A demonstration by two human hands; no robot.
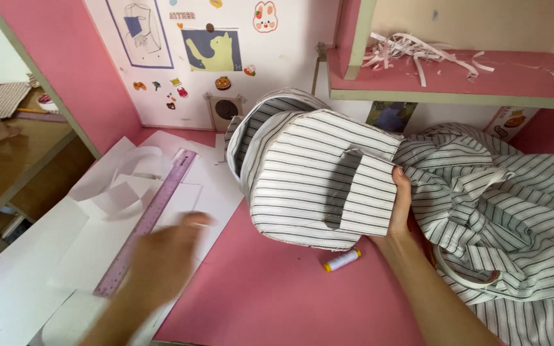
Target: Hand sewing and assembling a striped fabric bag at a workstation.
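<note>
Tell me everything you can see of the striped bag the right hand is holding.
The striped bag is a boxy fabric piece, white with thin dark stripes, looking like cotton. A flat strap runs across its upturned face, and a rounded part curves behind. It is tilted above the pink table, gripped at its right edge by the right hand. Similar striped cloth lies beside it.

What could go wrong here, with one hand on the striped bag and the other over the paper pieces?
1. The right hand holds the striped bag by one edge only; it could sag or slip.
2. The thread spool lies loose under the bag and might get knocked away.
3. The left hand, blurred with motion, could shift the ruler or paper pieces.
</note>
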